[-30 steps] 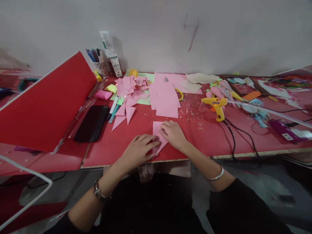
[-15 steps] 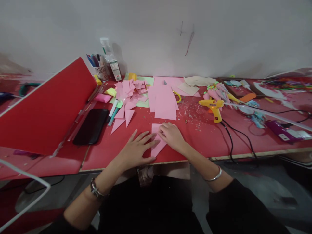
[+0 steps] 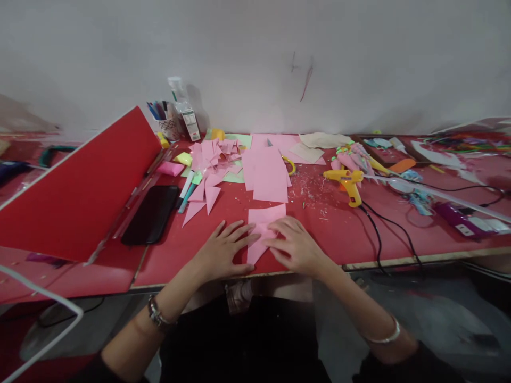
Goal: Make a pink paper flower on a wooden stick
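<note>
My right hand [image 3: 297,247] had just slid down and outward, uncovering the upper part of the small pink paper [image 3: 263,215] it had been covering half a second earlier. The paper lay near the front edge of the table [image 3: 335,234], between my two hands, its top edge now showing across its width and its lower end tapering towards me. My left hand [image 3: 221,250] had stayed spread open, palm down, fingertips over the paper's left side. The fingers of my right hand were bent at its slanting right side; I cannot tell whether they pinched it or only touched it. To my mind the shift meant the left hand was steadying the piece while the right worked lower along the slant. The stacked pink sheets [image 3: 270,181] lay just beyond, and the yellow glue gun [image 3: 349,183] rested well apart, untouched.
</note>
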`<state>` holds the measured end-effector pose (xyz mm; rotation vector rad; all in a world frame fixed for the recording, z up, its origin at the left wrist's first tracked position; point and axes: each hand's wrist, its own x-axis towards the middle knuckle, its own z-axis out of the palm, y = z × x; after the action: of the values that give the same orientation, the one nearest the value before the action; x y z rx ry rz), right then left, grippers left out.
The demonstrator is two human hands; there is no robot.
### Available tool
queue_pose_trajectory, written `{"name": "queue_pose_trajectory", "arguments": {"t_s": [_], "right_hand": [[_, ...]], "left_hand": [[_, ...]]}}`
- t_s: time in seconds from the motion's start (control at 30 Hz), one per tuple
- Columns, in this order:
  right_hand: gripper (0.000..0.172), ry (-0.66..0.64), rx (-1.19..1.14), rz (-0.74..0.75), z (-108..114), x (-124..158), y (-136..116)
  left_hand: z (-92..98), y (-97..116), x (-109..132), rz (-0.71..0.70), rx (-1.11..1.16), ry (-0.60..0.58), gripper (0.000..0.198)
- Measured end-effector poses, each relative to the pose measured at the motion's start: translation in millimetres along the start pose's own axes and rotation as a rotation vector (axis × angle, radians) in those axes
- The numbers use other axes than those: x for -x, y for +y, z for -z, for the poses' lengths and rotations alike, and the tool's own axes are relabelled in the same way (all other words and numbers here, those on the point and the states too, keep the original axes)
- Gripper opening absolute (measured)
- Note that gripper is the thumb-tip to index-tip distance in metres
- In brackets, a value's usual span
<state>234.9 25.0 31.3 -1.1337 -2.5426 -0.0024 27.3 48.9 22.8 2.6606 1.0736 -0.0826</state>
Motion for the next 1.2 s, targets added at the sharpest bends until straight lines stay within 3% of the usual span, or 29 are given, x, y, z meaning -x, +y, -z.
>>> {"name": "queue_pose_trajectory", "arguments": {"t_s": [0.2,0.3,0.53,0.87,1.2], "right_hand": [[0.035,-0.218,0.009,0.116,5,16,-20],[0.035,-0.258,-0.004,0.116,1,15,-20],[0.030,-0.234,-0.013,0.051,1,12,-10],[0.032,-0.156,0.102,-0.229,7,28,27],[0.034,-0.118,0.134,-0.267,4,34,40]], "left_hand": [[0.1,0,0,0.000,-0.002,0.000,0.064],[0.1,-1,0,-0.004,0.000,-0.004,0.065],[-0.6,-3,1,-0.029,0.023,0.018,0.066],[5.3,-3,1,-0.013,0.074,-0.079,0.072],[10.5,-5,1,-0.029,0.089,-0.162,0.080]]}}
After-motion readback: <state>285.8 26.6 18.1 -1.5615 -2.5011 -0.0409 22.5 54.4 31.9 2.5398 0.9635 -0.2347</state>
